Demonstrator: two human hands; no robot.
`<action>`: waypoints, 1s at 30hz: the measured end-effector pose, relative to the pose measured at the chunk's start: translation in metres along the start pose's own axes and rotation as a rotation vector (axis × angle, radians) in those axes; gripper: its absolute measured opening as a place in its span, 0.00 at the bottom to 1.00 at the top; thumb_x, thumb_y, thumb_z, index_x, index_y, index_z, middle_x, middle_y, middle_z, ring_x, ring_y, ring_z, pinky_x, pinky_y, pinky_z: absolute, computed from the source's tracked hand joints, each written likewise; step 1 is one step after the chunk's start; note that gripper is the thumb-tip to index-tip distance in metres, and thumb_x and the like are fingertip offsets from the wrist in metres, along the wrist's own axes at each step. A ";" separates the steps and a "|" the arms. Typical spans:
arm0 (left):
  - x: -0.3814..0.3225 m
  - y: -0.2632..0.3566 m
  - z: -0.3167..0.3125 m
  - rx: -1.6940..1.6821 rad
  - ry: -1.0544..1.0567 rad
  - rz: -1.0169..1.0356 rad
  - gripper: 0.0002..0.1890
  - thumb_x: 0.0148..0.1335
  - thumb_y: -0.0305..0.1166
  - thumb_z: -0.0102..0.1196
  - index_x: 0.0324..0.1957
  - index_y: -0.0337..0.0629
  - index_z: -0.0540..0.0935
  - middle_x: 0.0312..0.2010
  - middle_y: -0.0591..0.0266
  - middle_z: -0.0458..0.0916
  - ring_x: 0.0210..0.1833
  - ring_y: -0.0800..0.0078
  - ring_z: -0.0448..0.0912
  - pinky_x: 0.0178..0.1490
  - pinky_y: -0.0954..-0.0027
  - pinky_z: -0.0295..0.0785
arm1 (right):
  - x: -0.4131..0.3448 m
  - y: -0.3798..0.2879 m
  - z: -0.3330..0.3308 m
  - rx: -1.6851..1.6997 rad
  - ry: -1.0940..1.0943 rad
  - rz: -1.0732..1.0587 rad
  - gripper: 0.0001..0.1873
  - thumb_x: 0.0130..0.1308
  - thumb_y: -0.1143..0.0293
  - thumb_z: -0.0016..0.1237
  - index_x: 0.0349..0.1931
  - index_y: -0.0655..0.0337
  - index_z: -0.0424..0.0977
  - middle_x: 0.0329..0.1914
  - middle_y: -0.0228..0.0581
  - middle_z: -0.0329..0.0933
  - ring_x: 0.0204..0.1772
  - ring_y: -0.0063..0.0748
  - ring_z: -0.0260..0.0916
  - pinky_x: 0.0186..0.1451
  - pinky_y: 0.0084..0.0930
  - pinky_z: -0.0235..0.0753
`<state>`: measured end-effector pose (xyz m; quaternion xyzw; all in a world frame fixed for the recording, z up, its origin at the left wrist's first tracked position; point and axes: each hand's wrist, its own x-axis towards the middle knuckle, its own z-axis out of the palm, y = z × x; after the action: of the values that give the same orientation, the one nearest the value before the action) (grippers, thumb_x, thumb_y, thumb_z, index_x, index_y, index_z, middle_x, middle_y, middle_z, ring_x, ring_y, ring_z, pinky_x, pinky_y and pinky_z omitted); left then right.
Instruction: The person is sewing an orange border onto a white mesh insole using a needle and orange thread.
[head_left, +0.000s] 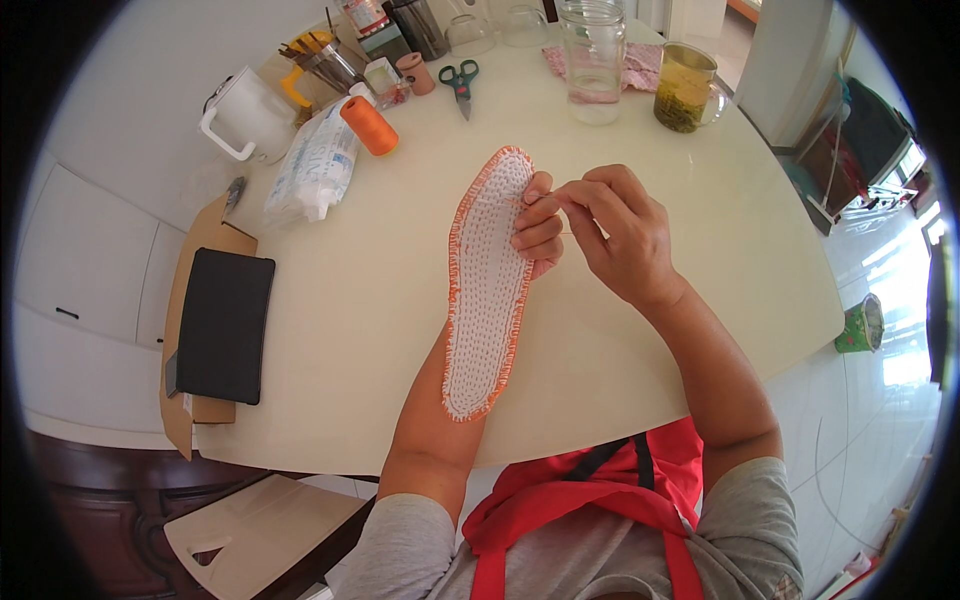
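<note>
A white stitched shoe insole (491, 277) with an orange thread edging stands nearly upright in the picture above the table. My left hand (541, 225) grips its right side near the wider upper part, fingers curled over the face; the rest of that hand is hidden behind the insole. My right hand (622, 229) is beside it, thumb and forefinger pinched on a thin needle (541, 196) that reaches the insole's upper face. A short bit of fine thread shows just below the pinch.
On the pale table (360, 315) are an orange thread cone (369, 126), scissors (460, 84), a plastic package (315, 161), a glass jar (592, 71) and a glass mug of tea (684, 90). A black tablet-like case (227, 326) leans on a cardboard box (202, 232) at left.
</note>
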<state>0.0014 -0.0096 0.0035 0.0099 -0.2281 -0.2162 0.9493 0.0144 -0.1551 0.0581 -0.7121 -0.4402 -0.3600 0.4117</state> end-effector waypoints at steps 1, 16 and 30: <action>0.000 0.000 0.001 0.001 0.004 0.000 0.12 0.62 0.37 0.40 0.30 0.38 0.64 0.16 0.68 0.59 0.14 0.79 0.58 0.15 0.79 0.54 | 0.000 0.000 0.000 -0.001 -0.004 0.001 0.05 0.51 0.78 0.48 0.29 0.58 0.72 0.26 0.34 0.67 0.23 0.32 0.68 0.23 0.24 0.69; 0.027 -0.027 0.025 1.384 0.963 0.681 0.13 0.61 0.38 0.46 0.29 0.37 0.69 0.23 0.70 0.69 0.25 0.85 0.65 0.28 0.82 0.63 | -0.012 0.053 0.000 0.861 -0.264 1.033 0.05 0.59 0.72 0.46 0.33 0.62 0.73 0.27 0.25 0.69 0.29 0.14 0.61 0.31 0.15 0.63; 0.029 -0.039 0.044 1.690 0.929 0.776 0.11 0.60 0.35 0.48 0.28 0.36 0.69 0.20 0.65 0.71 0.24 0.82 0.67 0.29 0.77 0.65 | -0.023 0.053 0.007 1.307 -0.289 1.046 0.11 0.59 0.77 0.43 0.43 0.65 0.70 0.38 0.32 0.74 0.38 0.20 0.70 0.44 0.18 0.69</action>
<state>-0.0103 -0.0537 0.0513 0.6802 0.0954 0.3595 0.6317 0.0557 -0.1709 0.0207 -0.4818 -0.2223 0.2980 0.7935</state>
